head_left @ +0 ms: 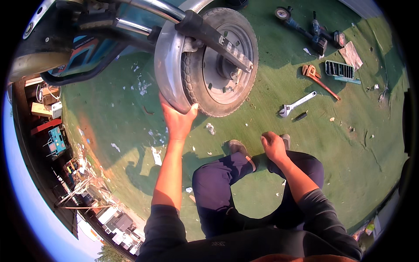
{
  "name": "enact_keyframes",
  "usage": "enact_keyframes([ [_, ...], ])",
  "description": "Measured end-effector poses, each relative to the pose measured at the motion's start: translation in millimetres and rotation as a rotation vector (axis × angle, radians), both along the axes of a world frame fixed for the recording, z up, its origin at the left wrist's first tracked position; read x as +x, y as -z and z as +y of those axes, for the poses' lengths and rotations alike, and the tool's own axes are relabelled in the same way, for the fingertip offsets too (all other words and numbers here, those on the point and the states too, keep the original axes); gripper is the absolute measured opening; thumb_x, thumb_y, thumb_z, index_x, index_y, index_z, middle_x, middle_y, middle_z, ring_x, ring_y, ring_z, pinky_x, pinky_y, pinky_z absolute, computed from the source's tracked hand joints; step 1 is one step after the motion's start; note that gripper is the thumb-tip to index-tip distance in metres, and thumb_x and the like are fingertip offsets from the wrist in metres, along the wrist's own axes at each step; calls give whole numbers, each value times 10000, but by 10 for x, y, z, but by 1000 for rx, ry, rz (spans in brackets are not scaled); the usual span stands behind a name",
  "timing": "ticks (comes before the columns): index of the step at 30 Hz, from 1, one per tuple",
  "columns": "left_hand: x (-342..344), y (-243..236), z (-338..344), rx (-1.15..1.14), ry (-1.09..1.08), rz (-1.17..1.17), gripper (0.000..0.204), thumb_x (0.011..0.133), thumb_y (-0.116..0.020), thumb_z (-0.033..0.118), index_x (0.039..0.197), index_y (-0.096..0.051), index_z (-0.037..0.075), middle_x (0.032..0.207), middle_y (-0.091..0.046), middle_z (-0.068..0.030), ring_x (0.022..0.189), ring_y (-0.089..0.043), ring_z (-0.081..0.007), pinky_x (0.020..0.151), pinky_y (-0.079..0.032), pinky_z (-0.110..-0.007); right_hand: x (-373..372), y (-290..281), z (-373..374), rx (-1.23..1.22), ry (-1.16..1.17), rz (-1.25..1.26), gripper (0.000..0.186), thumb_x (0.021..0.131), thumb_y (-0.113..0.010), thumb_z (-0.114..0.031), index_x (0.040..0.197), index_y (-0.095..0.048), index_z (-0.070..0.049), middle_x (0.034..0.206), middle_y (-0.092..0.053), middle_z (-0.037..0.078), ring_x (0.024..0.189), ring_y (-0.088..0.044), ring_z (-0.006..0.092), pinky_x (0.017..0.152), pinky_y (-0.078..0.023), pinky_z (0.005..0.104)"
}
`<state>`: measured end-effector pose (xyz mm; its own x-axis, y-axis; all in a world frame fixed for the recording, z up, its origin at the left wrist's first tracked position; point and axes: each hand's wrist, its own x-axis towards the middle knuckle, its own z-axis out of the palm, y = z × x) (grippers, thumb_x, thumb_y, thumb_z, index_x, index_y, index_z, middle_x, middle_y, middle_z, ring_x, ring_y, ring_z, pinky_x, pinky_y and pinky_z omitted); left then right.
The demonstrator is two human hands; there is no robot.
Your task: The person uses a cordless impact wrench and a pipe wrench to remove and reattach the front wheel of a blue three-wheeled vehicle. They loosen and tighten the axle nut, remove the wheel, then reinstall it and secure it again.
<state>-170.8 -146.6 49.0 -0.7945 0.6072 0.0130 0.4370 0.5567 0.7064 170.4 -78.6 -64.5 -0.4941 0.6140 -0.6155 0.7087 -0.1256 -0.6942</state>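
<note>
The wheel is at the far side, in the middle, with its fork running down beside it. A shiny fender curves around its left edge. The left hand has hold of the fender's near end, thumb on the right and fingers on the left. The right hand is near the knees, with its fingers curled in loosely. I can't tell if something small is inside.

The wheel looks to be in its place on the fork, and the fender is on too. What is left to do, I can't tell. No tool shows in the hands.

On the right, a silver wrench, a red pipe wrench and a tool tray lie on the green floor cover. Farther off are a grinder and a drill.

Pale letters run along the fork, and the shirt has a small mark.
</note>
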Motion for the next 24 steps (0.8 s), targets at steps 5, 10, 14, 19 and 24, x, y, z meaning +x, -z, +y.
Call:
enact_keyframes([
  [5, -21, 79, -54, 14, 28, 16, 1083, 709, -850, 303, 1526, -218, -25, 1476, -368, -185, 1347, -407, -323, 1151, -313, -445, -760, 25, 91, 368, -153, 410, 352, 863, -747, -255, 1116, -652, -30, 984, -634, 165, 879, -646, 363, 763, -538, 441],
  [10, -340, 175, -277, 264, 89, -366, 1057, 850, -544, 795, 1482, -349, -29, 1317, -521, -125, 1199, -527, -224, 1055, -409, -388, -1375, 30, 365, 427, -215, 662, 514, 834, -780, -323, 1208, -600, -21, 995, -608, 162, 935, -618, 384, 791, -523, 456],
  [14, -549, 130, -239, 355, -33, -494, 1080, 862, -315, 880, 1413, -450, -40, 1266, -588, -126, 1142, -567, -229, 1020, -431, -375, -1738, -193, 494, 526, -281, 724, 671, 806, -801, -364, 1300, -539, 7, 1036, -585, 174, 955, -604, 395, 809, -514, 464],
  [19, -535, 171, -144, 390, 22, -485, 974, 880, -408, 828, 1371, -491, -9, 1203, -609, -100, 1091, -577, -219, 963, -449, -368, -1823, -112, 349, 575, -246, 719, 782, 722, -858, -340, 1344, -525, -3, 1075, -576, 160, 1020, -584, 368, 858, -494, 463],
  [24, -400, 189, -118, 335, 71, -404, 908, 856, -591, 745, 1378, -474, 11, 1076, -590, -57, 981, -557, -181, 898, -459, -361, -1931, 19, 233, 547, -137, 731, 824, 671, -883, -288, 1357, -520, -12, 1079, -569, 143, 1003, -561, 356, 853, -486, 460],
])
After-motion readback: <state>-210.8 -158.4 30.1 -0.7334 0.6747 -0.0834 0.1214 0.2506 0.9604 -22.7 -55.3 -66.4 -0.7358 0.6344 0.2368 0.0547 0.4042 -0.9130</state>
